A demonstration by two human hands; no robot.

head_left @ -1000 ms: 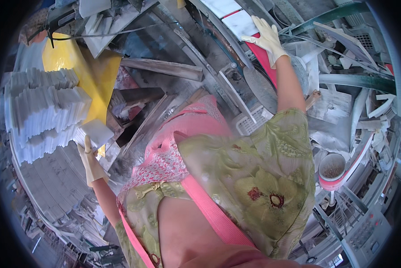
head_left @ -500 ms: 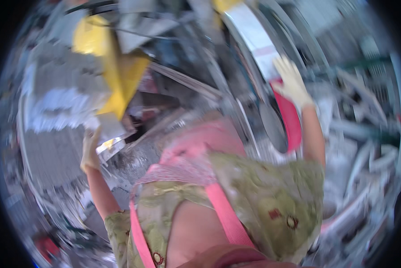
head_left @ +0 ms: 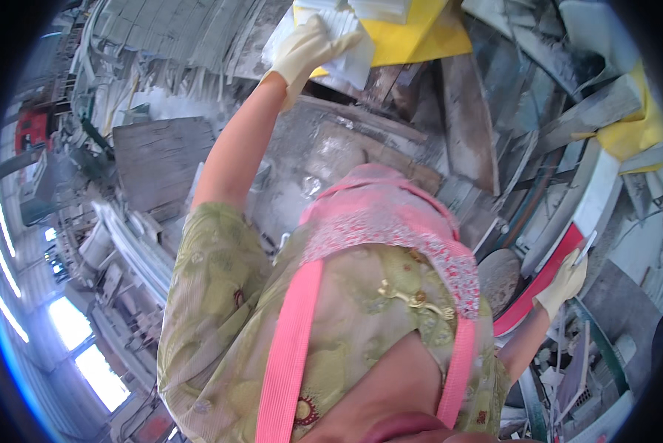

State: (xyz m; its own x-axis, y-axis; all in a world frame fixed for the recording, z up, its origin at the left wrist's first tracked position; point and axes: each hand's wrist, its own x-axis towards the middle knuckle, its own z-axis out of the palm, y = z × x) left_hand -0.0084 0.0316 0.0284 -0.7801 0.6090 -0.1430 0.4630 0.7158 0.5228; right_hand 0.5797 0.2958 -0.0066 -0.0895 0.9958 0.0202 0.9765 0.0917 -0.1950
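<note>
My left hand [head_left: 302, 57], in a cream rubber glove, reaches up to the top of the view and rests on thin white sheet-like pieces [head_left: 352, 65]. Its thumb is stretched away from the fingers. A yellow sheet [head_left: 412, 33] lies beneath and beside those pieces. At the right, my right hand [head_left: 562, 286], gloved alike, is closed around a thin white strip [head_left: 587, 246]. That hand is beside a long curved band, white [head_left: 596, 192] at the far part and red [head_left: 542, 284] at the near part. Some fingertips of the right hand are hard to make out.
A round grey stone-like disc [head_left: 498, 280] stands inside the curved band. Wooden boards [head_left: 468, 122] lie ahead, and a flat grey board [head_left: 161, 166] is at the left. Stacked grey strips [head_left: 172, 29] fill the far left. More yellow sheeting [head_left: 634, 133] hangs at the right.
My view has swung left, and things appear shifted. My left hand has moved forward with the white pieces and now lies over them. My right hand has gone from spread on the band to closed.
</note>
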